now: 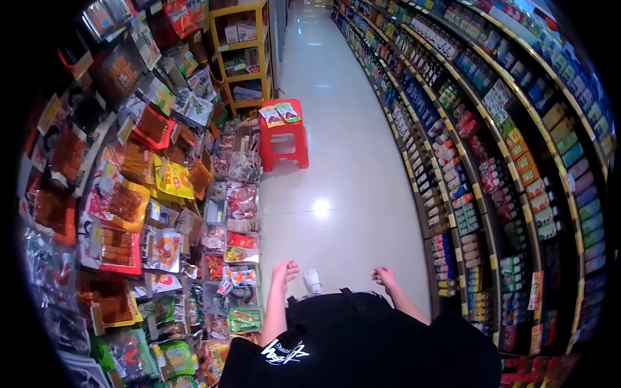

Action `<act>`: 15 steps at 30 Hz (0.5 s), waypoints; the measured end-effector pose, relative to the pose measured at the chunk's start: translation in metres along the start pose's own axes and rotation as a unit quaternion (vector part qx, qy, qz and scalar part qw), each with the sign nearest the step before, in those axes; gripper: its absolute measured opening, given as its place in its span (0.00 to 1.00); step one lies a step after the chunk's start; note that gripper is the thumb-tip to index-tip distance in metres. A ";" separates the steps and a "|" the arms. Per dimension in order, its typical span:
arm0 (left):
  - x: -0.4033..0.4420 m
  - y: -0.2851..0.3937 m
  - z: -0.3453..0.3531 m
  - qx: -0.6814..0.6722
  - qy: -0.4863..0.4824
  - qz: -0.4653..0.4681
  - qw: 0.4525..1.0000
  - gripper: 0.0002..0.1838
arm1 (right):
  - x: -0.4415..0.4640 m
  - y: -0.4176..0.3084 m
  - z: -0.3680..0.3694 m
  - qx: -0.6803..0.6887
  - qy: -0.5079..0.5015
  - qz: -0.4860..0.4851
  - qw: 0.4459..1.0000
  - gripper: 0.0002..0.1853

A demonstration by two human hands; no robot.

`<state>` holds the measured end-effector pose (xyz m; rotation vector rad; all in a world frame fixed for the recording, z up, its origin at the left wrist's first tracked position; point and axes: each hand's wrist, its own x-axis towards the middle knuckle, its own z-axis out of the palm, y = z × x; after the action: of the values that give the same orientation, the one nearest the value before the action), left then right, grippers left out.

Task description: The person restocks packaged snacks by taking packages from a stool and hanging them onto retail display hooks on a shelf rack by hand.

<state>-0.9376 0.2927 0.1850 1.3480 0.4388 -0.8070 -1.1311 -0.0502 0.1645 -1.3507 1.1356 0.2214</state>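
My left hand hangs in front of me over the aisle floor, its fingers loosely apart and nothing in them. It is nearest the snack bins on the left but apart from them. My right hand is held out on the other side, empty, with fingers slightly bent and apart. Close to the left hand, bins hold a packet with orange and white print and green packets. Further up the aisle stands a red plastic stool with two small snack packets lying on its seat.
Racks of bagged snacks line the left side. A yellow shelf unit stands behind the stool. Long shelves of bottles and boxes run along the right. Pale tiled floor stretches between them; my white shoe shows below.
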 end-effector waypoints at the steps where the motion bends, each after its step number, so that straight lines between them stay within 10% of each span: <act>1: 0.014 0.006 0.002 -0.008 -0.002 0.008 1.000 0.17 | 0.009 -0.019 0.002 -0.005 0.009 -0.014 1.000 0.10; 15: 0.108 0.041 -0.048 -0.095 0.094 -0.074 0.988 0.17 | 0.143 -0.098 0.008 -0.038 0.067 0.085 0.993 0.09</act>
<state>-0.8278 0.3122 0.1273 1.2285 0.7536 -0.7426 -0.9883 -0.1379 0.1209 -1.3525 1.3694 0.3043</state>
